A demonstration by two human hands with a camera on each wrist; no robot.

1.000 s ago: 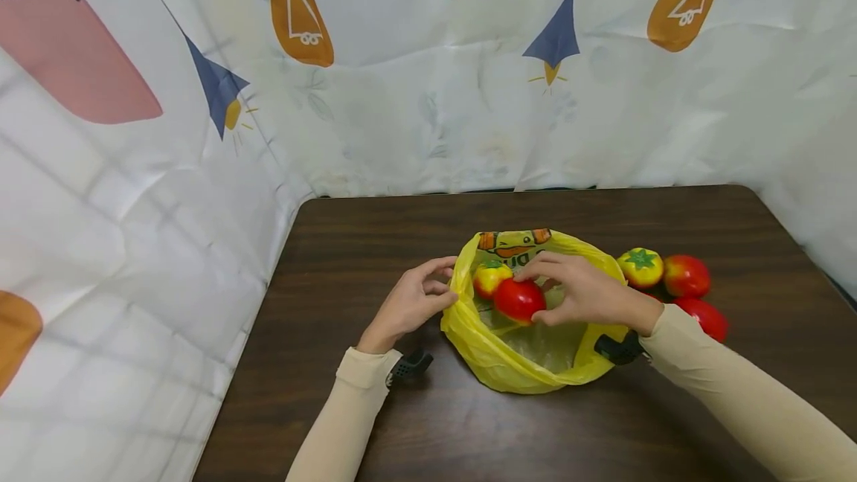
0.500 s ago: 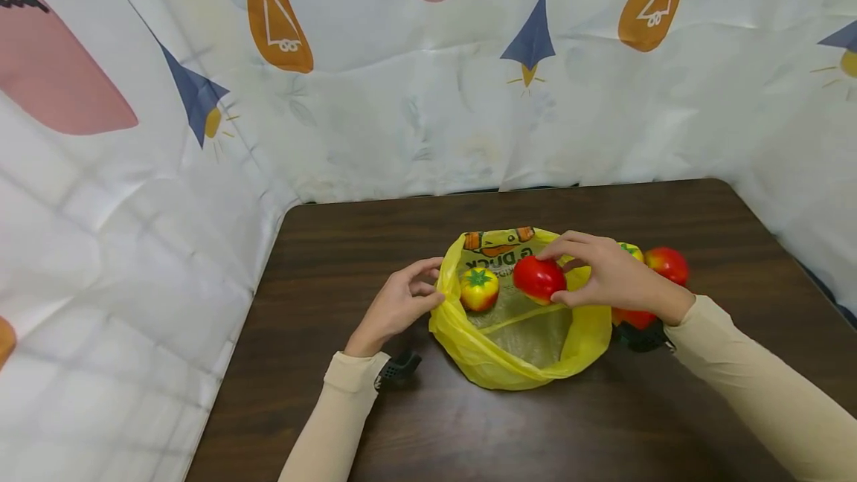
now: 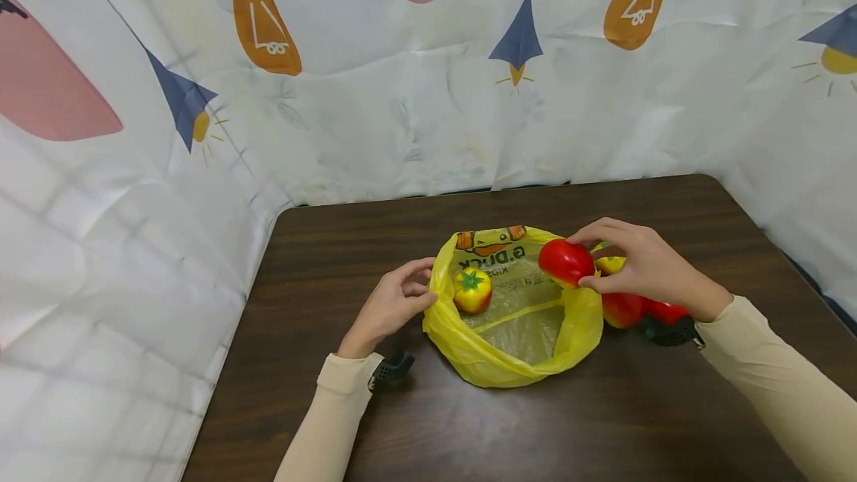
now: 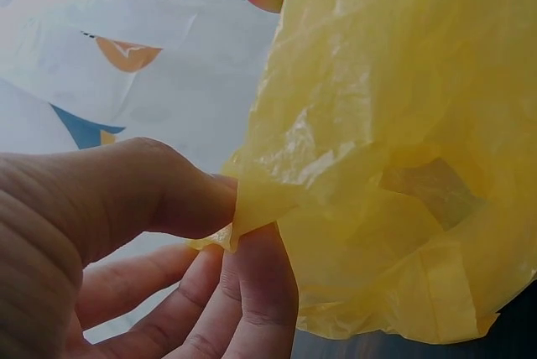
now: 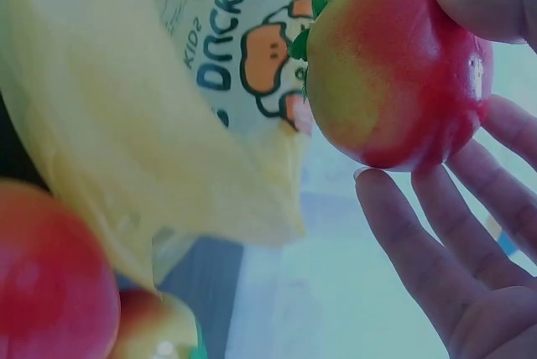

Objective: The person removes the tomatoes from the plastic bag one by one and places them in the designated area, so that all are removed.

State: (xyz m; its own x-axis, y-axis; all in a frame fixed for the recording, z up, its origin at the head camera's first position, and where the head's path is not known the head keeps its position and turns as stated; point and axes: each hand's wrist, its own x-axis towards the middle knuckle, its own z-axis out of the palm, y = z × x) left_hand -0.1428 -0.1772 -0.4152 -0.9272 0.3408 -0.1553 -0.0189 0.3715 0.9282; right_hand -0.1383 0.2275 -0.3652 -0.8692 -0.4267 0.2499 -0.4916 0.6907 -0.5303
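A yellow plastic bag (image 3: 512,372) with a printed duck stands with its mouth spread wide on the table. My left hand (image 3: 388,309) pinches its left rim between thumb and fingers; the left wrist view shows the yellow film (image 4: 344,174) caught there. My right hand (image 3: 646,266) holds a red tomato (image 3: 564,262) above the bag's right rim. In the right wrist view, thumb and fingertips grip that tomato (image 5: 394,65), which is yellowish near its green leafy top. Another tomato (image 3: 472,290), yellow and red with a green top, lies inside the bag at the left.
Several more tomatoes (image 3: 621,309) lie on the dark wooden table (image 3: 355,236) just right of the bag, partly hidden by my right hand and wrist. A white patterned cloth (image 3: 375,125) hangs behind the table and along its left side.
My right hand has lifted the red tomato from beside the other one inside the bag, up and right to the bag's right rim. The left hand keeps its hold on the rim.
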